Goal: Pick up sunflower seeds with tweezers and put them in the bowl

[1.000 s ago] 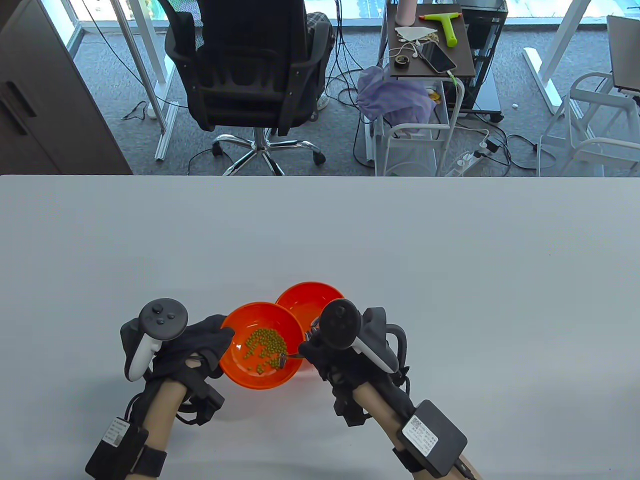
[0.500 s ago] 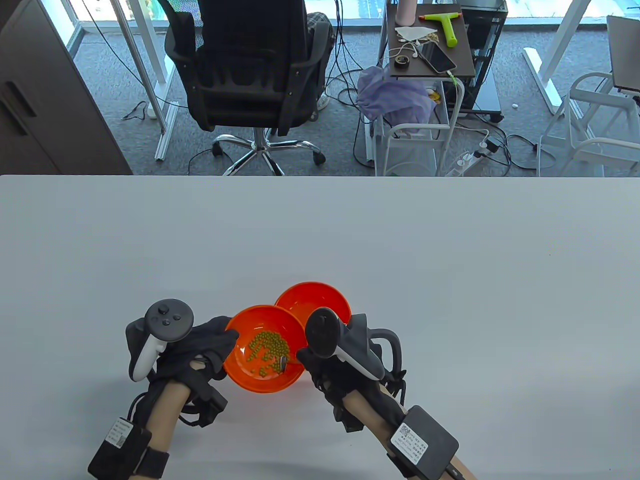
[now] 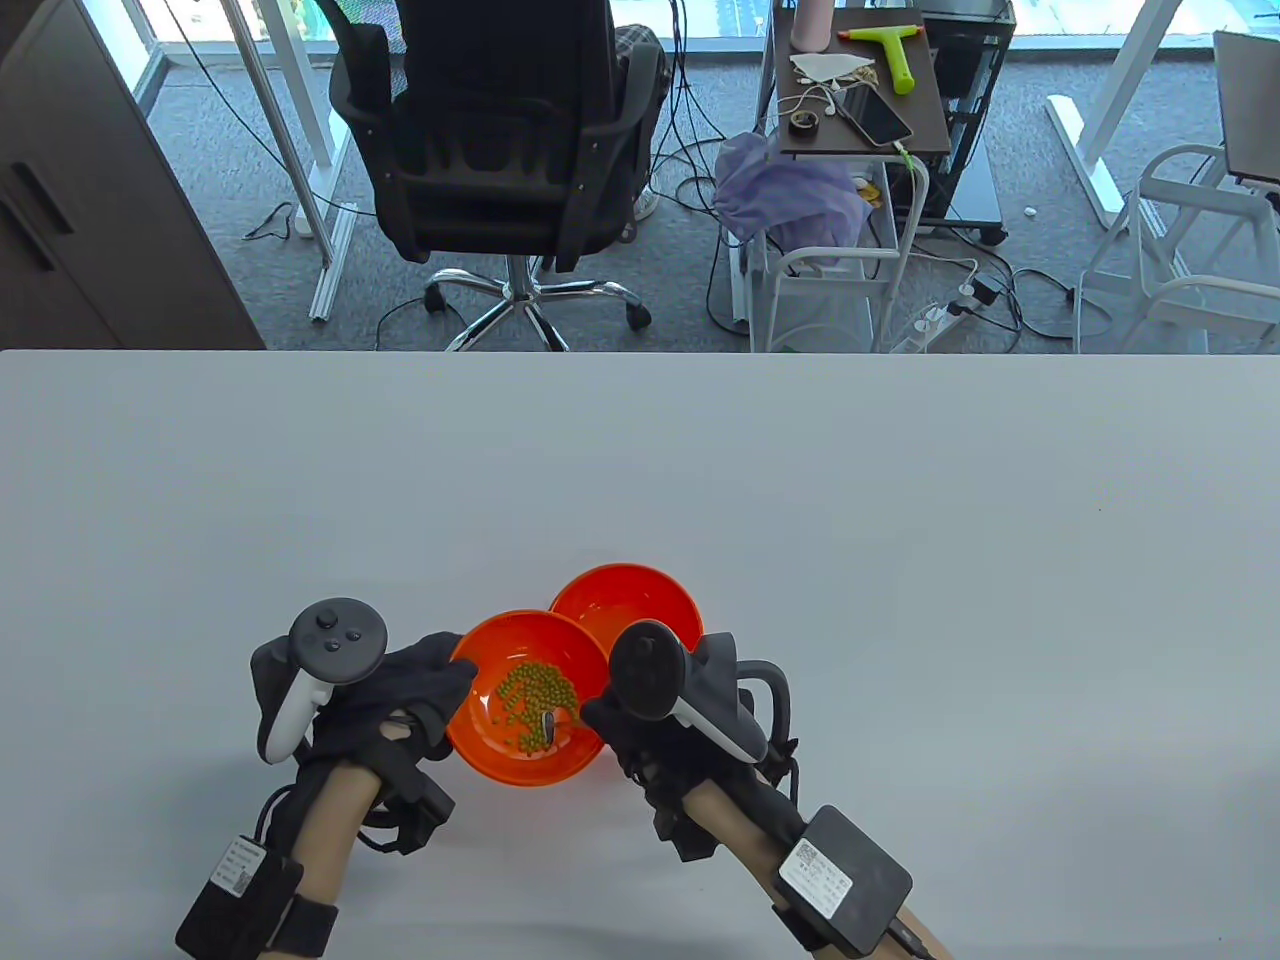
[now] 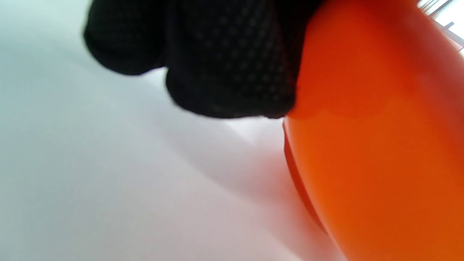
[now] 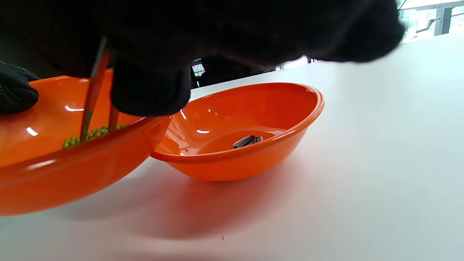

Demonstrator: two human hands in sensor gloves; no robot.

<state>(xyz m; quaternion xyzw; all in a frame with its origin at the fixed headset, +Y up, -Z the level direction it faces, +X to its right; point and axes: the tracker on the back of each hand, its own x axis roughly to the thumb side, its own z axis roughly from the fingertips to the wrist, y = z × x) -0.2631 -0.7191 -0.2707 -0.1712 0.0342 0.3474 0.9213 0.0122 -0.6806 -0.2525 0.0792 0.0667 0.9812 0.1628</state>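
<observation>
Two orange bowls stand side by side near the table's front. The near bowl (image 3: 480, 725) is tilted and holds several green beans (image 3: 535, 690) and a striped sunflower seed (image 3: 547, 722). My left hand (image 3: 420, 685) grips its left rim, and its fingers (image 4: 224, 65) show against the bowl's wall (image 4: 380, 145). My right hand (image 3: 625, 715) holds metal tweezers (image 5: 90, 98) with their tips down among the beans. The far bowl (image 3: 600, 610) holds sunflower seeds (image 5: 247, 140) at its bottom, seen in the right wrist view.
The grey table (image 3: 900, 520) stretches far back and to both sides. Behind its far edge are an office chair (image 3: 500, 140) and a small cart (image 3: 860, 120).
My right hand has moved left and down over the near bowl, bringing the tweezers' tips further in among the beans. My left hand shifted slightly right with the bowl.
</observation>
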